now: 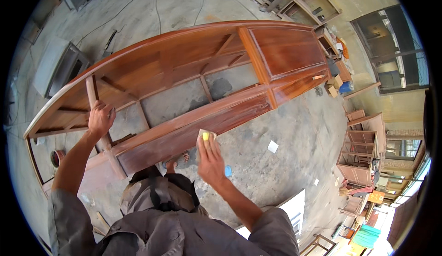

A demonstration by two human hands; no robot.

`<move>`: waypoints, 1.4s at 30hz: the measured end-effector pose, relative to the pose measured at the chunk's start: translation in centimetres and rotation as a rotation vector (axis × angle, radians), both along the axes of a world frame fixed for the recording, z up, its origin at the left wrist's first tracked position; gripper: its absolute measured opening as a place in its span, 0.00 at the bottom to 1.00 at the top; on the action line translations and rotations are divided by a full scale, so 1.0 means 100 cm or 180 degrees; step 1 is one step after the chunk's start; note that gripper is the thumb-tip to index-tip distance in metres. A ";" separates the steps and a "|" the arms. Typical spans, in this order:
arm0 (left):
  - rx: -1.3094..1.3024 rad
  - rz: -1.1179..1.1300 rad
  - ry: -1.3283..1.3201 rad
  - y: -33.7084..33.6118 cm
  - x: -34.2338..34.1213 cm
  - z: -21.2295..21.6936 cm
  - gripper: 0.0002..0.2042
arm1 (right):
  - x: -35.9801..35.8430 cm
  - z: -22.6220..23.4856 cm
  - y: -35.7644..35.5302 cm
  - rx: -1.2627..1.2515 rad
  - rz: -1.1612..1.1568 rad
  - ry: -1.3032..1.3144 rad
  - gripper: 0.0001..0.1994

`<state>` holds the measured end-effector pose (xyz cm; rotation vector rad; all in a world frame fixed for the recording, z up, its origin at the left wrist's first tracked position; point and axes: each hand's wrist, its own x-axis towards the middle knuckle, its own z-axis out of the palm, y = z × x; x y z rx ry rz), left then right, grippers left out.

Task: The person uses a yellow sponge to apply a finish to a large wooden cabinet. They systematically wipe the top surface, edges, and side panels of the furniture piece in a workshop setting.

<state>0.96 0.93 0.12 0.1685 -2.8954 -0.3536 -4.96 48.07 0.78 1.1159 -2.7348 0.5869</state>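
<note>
A long reddish-brown wooden cabinet frame (198, 113) stretches across in front of me, with open bays on the left and a panelled end on the right. My left hand (101, 119) is closed around an upright post (91, 86) of this frame. Just off the near lower rail (193, 129), my right hand (210, 161) pinches a small pale folded piece that looks like sandpaper (201, 141). A yellow patch (206, 136) shows at its fingertips; whether it belongs to the piece or wraps a finger, I cannot tell. The near rail looks dull, the right panel (290, 48) glossy.
Stained concrete floor (258, 164) shows through and around the frame, with a white square sheet (272, 147) and a blue piece (228, 170) on it. A round tin (57, 158) stands left. Cables cross the far floor. Wooden furniture (359, 150) lines the right side.
</note>
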 end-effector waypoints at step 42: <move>0.0048 -0.0322 0.0148 -0.012 -0.001 -0.007 0.06 | 0.149 -0.009 -0.139 -0.0175 0.0962 -0.0590 0.30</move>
